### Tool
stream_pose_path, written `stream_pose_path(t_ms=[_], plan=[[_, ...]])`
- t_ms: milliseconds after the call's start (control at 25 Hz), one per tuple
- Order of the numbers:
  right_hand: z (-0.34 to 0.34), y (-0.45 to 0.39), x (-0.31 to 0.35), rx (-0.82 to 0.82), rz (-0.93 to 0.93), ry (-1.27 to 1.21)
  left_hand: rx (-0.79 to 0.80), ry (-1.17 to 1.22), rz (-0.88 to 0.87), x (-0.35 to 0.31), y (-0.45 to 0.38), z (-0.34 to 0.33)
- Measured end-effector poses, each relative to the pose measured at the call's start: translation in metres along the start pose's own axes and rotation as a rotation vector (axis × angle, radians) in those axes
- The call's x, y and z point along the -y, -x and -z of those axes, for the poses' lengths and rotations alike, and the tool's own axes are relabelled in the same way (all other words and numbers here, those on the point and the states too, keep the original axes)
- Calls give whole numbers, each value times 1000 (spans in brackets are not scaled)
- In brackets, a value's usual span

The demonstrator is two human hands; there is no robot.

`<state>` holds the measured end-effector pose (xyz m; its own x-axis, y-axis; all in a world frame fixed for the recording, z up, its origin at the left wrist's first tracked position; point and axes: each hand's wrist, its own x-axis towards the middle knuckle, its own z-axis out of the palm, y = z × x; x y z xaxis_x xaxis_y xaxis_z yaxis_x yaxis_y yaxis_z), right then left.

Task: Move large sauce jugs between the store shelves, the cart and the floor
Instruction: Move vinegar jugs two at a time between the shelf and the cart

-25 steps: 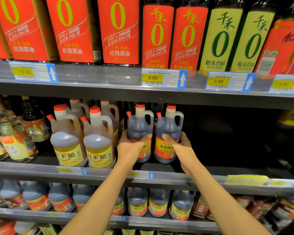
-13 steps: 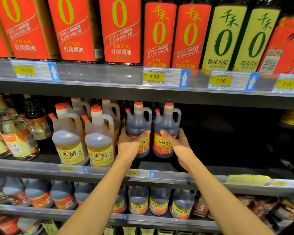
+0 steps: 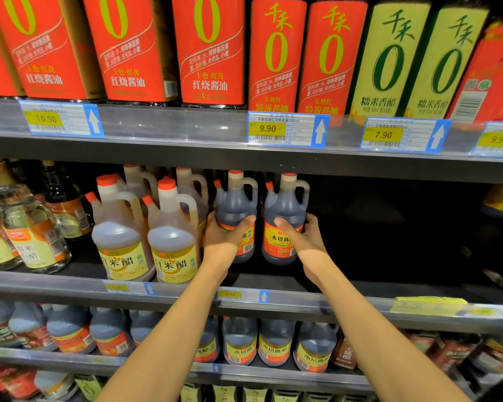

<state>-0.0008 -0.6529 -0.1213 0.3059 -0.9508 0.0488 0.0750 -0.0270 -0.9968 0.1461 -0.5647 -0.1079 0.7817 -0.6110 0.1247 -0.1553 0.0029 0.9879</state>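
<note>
Mid shelf (image 3: 360,297) holds two dark sauce jugs (image 3: 235,207) side by side, both upright, long axis vertical, handles to the right. Left hand (image 3: 224,239) wraps the left jug, right hand (image 3: 305,242) curls round the right jug (image 3: 285,207). Labels partly covered by hands, jug bases hard to make out

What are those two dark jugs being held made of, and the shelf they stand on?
The two dark jugs look like translucent plastic: moulded loop handles, dark liquid showing through, pale empty necks, glossy paper labels. The shelf looks like grey painted metal, its edge a clear plastic price strip.
</note>
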Motion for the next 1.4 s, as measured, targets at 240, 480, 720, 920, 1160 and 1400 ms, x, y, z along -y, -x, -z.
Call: stream_pose_path(t_ms=[240,480,720,920,1160,1400], plan=[[0,-3,-3,-12,-8,32,-1,-21,-9,4,-3,-1],[-2,-5,-6,-37,-8,65,2,-36,-11,5,-5,-1],[-2,-5,-8,-35,-8,47,8,-10,-22,6,-5,-2],[-5,-3,-6,-45,-7,49,26,-11,-3,3,-5,-1],[-9,-3,-4,-62,-4,57,24,-15,-8,1,-3,-1],[-9,-1,-3,-68,-14,55,61,-14,-11,2,-2,2]])
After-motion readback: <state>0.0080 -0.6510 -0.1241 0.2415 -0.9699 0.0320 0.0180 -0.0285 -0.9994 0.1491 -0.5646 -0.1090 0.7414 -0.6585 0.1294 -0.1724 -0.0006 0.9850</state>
